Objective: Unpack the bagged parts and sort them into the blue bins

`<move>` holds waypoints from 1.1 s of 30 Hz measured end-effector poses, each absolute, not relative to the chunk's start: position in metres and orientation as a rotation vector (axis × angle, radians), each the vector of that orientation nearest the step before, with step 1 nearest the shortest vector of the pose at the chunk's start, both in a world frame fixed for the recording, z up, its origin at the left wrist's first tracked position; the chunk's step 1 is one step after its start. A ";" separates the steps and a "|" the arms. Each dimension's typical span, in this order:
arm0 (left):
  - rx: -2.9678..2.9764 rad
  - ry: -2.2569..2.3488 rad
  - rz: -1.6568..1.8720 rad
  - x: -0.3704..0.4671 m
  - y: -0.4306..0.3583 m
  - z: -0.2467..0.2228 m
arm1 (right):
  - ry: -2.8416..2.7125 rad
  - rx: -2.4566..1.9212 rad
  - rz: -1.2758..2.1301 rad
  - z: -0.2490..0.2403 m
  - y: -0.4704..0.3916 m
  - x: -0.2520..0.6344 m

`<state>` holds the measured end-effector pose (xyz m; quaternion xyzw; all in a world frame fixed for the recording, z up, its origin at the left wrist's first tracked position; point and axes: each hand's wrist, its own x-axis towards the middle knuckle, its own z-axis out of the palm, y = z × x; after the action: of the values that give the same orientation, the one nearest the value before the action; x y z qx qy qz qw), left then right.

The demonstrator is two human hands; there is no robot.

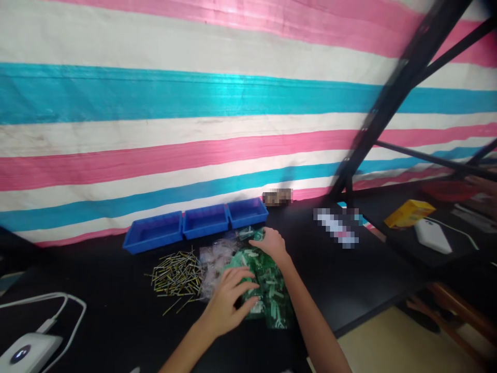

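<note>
A pile of green translucent plastic bags [275,298] with small pale pieces showing inside lies on the black table. Over its left side is my left hand [231,300], fingers spread and curved, holding nothing that I can see. My right hand [274,246] is at the far edge of the pile, its fingers bent together on a green plastic bag [257,236]; the fingertips are partly hidden. Clear plastic bags [215,261] lie just left of the green ones. Further left is a loose heap of thin yellow and silver sticks [176,274].
Three blue trays [153,246] stand in a row along the striped sheet [174,171]. A white power bank [29,355] with a cable is at the near left. On the right are a black metal frame [365,137], a yellow box [409,213] and a white device [433,235].
</note>
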<state>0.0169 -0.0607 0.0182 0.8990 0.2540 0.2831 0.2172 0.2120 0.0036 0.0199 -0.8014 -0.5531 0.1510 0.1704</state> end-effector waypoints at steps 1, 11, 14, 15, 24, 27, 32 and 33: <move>2.451 0.719 0.863 0.015 -0.058 0.018 | -1.568 -2.245 0.400 0.021 0.003 0.212; 1.827 1.212 1.410 0.000 -0.034 0.016 | -1.245 -1.271 0.745 0.025 0.000 0.168; 1.719 1.256 1.383 -0.002 -0.034 0.014 | -1.260 -1.164 1.045 0.021 -0.006 0.152; 1.696 1.254 1.367 -0.003 -0.034 0.012 | -1.290 -1.132 1.120 0.020 -0.009 0.148; 1.548 1.283 1.497 -0.016 -0.027 0.001 | -1.437 -0.973 1.202 0.014 -0.013 0.142; 1.663 1.258 1.514 -0.018 -0.027 0.002 | -1.479 -0.892 1.085 0.012 -0.010 0.145; 1.874 1.233 1.563 -0.020 -0.027 0.004 | -1.547 -0.910 0.891 0.009 -0.006 0.151; 1.902 1.246 1.567 -0.021 -0.027 0.004 | -1.564 -0.926 0.864 0.009 -0.006 0.151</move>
<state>-0.0208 -0.0272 0.0039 0.6764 0.4432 0.5572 0.1888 0.1511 -0.0057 0.0094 -0.3888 -0.6565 0.3628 0.5350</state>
